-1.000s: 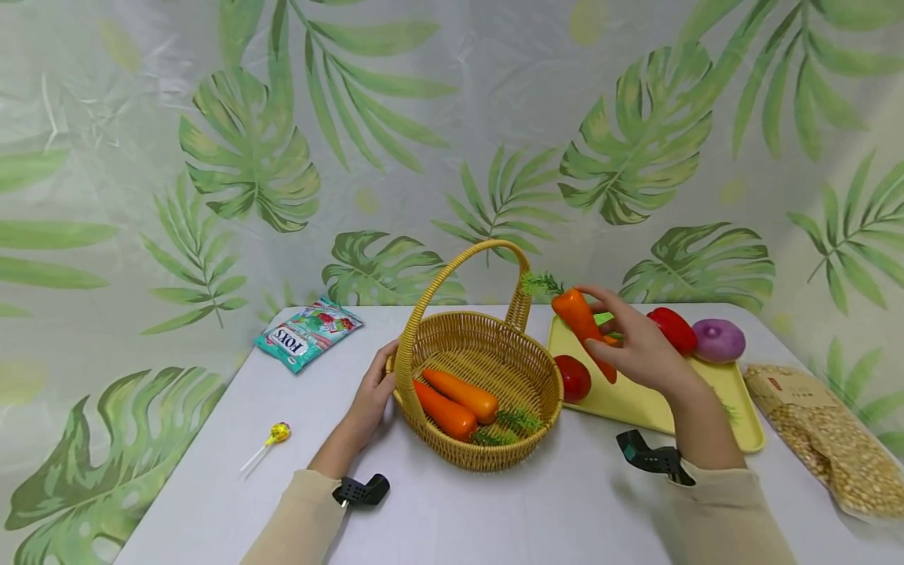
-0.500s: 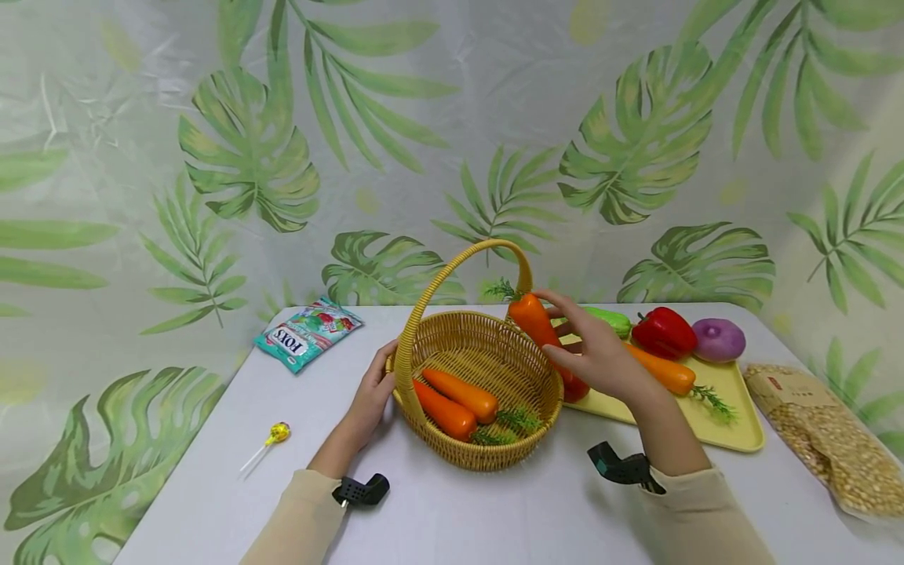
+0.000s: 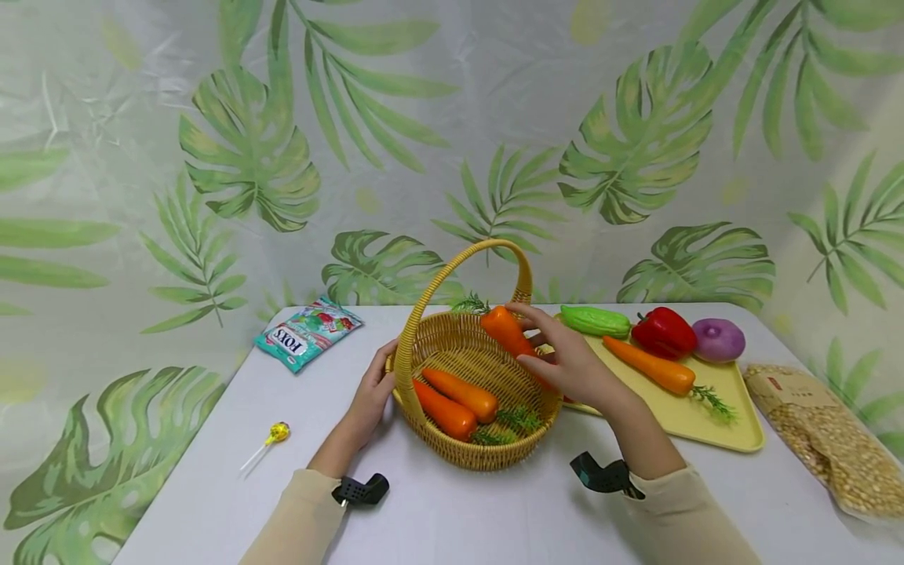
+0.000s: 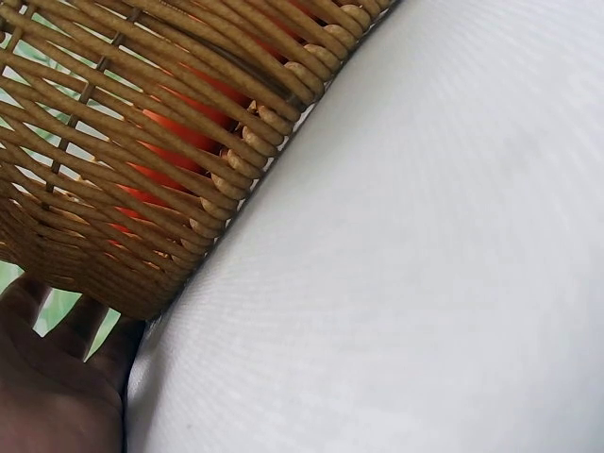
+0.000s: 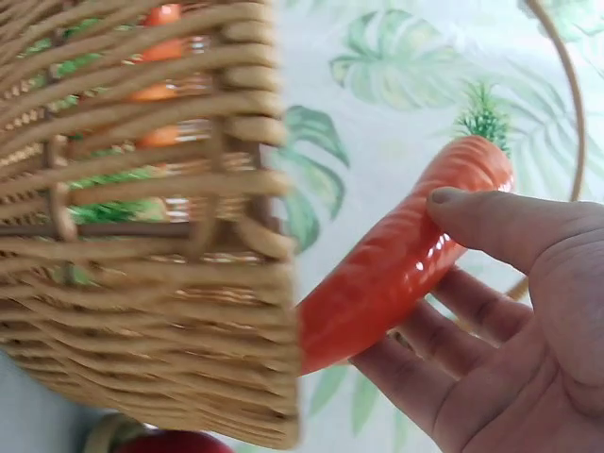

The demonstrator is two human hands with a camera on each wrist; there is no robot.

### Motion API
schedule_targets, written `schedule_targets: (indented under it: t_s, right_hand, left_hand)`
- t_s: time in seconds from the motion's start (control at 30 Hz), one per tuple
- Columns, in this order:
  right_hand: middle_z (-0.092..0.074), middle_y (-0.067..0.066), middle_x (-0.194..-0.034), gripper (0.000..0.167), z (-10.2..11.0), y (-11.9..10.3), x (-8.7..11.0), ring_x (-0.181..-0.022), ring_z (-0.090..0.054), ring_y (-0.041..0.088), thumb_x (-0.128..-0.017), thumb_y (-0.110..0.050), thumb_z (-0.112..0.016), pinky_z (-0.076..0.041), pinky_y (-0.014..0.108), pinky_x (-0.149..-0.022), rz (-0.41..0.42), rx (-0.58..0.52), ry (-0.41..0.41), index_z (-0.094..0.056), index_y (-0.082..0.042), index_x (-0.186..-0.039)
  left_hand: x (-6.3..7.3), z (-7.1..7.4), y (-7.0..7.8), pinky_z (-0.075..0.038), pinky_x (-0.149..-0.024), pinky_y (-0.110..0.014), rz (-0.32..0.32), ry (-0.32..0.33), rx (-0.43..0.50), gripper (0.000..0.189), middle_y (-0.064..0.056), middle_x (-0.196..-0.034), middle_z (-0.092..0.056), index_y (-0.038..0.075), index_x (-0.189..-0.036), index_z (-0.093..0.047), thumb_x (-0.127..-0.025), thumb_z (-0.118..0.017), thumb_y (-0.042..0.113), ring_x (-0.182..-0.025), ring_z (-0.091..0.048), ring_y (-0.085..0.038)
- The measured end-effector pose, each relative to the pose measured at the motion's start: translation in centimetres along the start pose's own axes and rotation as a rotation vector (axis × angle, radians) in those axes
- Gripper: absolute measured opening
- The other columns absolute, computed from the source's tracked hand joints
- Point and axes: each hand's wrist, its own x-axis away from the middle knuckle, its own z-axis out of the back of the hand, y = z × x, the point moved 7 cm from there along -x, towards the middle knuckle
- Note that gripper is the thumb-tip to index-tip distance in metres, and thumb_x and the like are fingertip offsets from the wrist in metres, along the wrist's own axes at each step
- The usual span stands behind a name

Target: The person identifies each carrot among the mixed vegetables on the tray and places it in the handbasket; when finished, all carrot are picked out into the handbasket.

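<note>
On the table point(image 3: 459, 534), the tray point(image 3: 678, 416) shows more of its surface than a second ago, since my right arm has swung left. The basket point(image 3: 487, 463) stays put, my left hand point(image 3: 366, 400) at its left side; those fingertips are hidden, so I can't tell whether they curl. My right hand point(image 3: 577, 365) has brought the carrot point(image 3: 507, 329) from above the tray to the basket's far right part, gripping it between thumb and fingers. That puts the carrying, I judge, close to done.

The handle point(image 3: 487, 245) bounds my space: its far foot stands near the carrot's leafy end, so that side looks tight. The right rim is the other edge to mind; in the right wrist view the wall hides the carrot's tip, which probably dips inside. More room lies over the bare weave beyond the two carrots point(image 3: 462, 392) lying in the basket.
</note>
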Motion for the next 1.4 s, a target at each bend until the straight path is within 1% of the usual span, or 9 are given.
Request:
schedule_targets:
  t_s: [0.33, 0.57, 0.7, 0.8, 0.93, 1.0, 1.1, 1.23, 1.4]
  right_hand:
    - [-0.061, 0.013, -0.132, 0.072, -2.4, 1.5, -0.3, -0.103, -0.065, 0.024, -0.093, -0.008, -0.068, -0.057, 0.038, -0.084, -0.003, 0.037, -0.061, -0.035, -0.025, -0.154]
    - [-0.061, 0.015, -0.131, 0.074, -3.6, 1.9, -0.4, -0.1, -0.064, 0.024, -0.092, -0.007, -0.069, -0.055, 0.042, -0.089, 0.006, 0.048, -0.108, -0.033, -0.019, -0.155]
    - [-0.061, 0.013, -0.132, 0.074, -3.9, 2.1, -0.5, -0.107, -0.063, 0.026, -0.092, -0.007, -0.068, -0.054, 0.044, -0.092, 0.0, 0.076, -0.119, -0.032, -0.018, -0.156]
    - [-0.059, 0.01, -0.136, 0.073, -4.4, 2.3, -0.5, -0.118, -0.06, 0.027, -0.092, -0.01, -0.069, -0.052, 0.047, -0.099, 0.004, 0.152, -0.126, -0.034, -0.02, -0.155]
    - [-0.058, 0.009, -0.138, 0.07, -5.1, 2.4, -0.6, -0.124, -0.058, 0.029, -0.092, -0.013, -0.071, -0.048, 0.05, -0.105, 0.016, 0.255, -0.145, -0.038, -0.019, -0.153]
    - [-0.059, 0.01, -0.137, 0.069, -5.2, 2.4, -0.7, -0.122, -0.059, 0.029, -0.091, -0.013, -0.071, -0.048, 0.05, -0.104, 0.018, 0.287, -0.154, -0.039, -0.018, -0.152]
    - [-0.062, 0.01, -0.131, 0.068, -5.5, 2.4, -0.9, -0.115, -0.061, 0.027, -0.091, -0.013, -0.072, -0.051, 0.048, -0.099, 0.016, 0.311, -0.177, -0.041, -0.017, -0.152]
    - [-0.064, 0.009, -0.125, 0.067, -6.0, 2.6, -1.3, -0.107, -0.062, 0.025, -0.091, -0.014, -0.072, -0.053, 0.044, -0.093, -0.009, 0.331, -0.235, -0.042, -0.017, -0.151]
    - [-0.065, 0.009, -0.124, 0.062, -6.5, 2.8, -1.5, -0.11, -0.062, 0.027, -0.089, -0.011, -0.073, -0.053, 0.045, -0.096, -0.028, 0.349, -0.274, -0.049, -0.013, -0.146]
  left_hand:
    - [0.0, -0.2, -0.4, -0.014, -0.125, -0.054, 0.004, -0.013, 0.01, 0.05, 0.002, -0.163, -0.029, 0.029, -0.152, -0.035, -0.103, -0.044, 0.022, -0.153, -0.02, -0.023]
    - [0.1, -0.1, -0.1, -0.014, -0.125, -0.054, 0.004, -0.006, -0.001, 0.051, 0.002, -0.163, -0.029, 0.029, -0.152, -0.034, -0.102, -0.044, 0.022, -0.153, -0.02, -0.023]
    - [0.0, -0.2, 0.0, -0.014, -0.125, -0.054, -0.006, -0.01, 0.007, 0.052, 0.002, -0.163, -0.029, 0.029, -0.152, -0.035, -0.102, -0.044, 0.021, -0.153, -0.02, -0.022]
    - [0.0, -0.3, -0.2, -0.013, -0.125, -0.054, -0.006, -0.013, 0.006, 0.052, 0.002, -0.163, -0.029, 0.029, -0.152, -0.034, -0.102, -0.043, 0.02, -0.154, -0.019, -0.022]
    - [0.0, -0.3, -0.2, -0.013, -0.125, -0.054, 0.002, -0.008, -0.001, 0.052, 0.004, -0.163, -0.029, 0.029, -0.152, -0.035, -0.102, -0.042, 0.02, -0.154, -0.02, -0.022]
    - [0.0, -0.2, -0.1, -0.013, -0.125, -0.053, 0.0, -0.007, -0.005, 0.052, 0.004, -0.163, -0.029, 0.029, -0.152, -0.035, -0.102, -0.042, 0.02, -0.154, -0.02, -0.021]
    - [-0.1, -0.1, -0.1, -0.014, -0.125, -0.052, -0.007, -0.006, -0.006, 0.052, 0.004, -0.163, -0.03, 0.029, -0.152, -0.035, -0.102, -0.042, 0.019, -0.153, -0.021, -0.021]
    - [-0.2, 0.0, -0.2, -0.015, -0.125, -0.051, -0.008, -0.004, 0.001, 0.052, 0.004, -0.163, -0.03, 0.029, -0.152, -0.035, -0.102, -0.042, 0.018, -0.153, -0.022, -0.02]
    - [-0.2, 0.2, -0.4, -0.015, -0.125, -0.05, -0.005, -0.002, 0.005, 0.052, 0.005, -0.162, -0.03, 0.029, -0.152, -0.035, -0.102, -0.042, 0.018, -0.153, -0.022, -0.02]
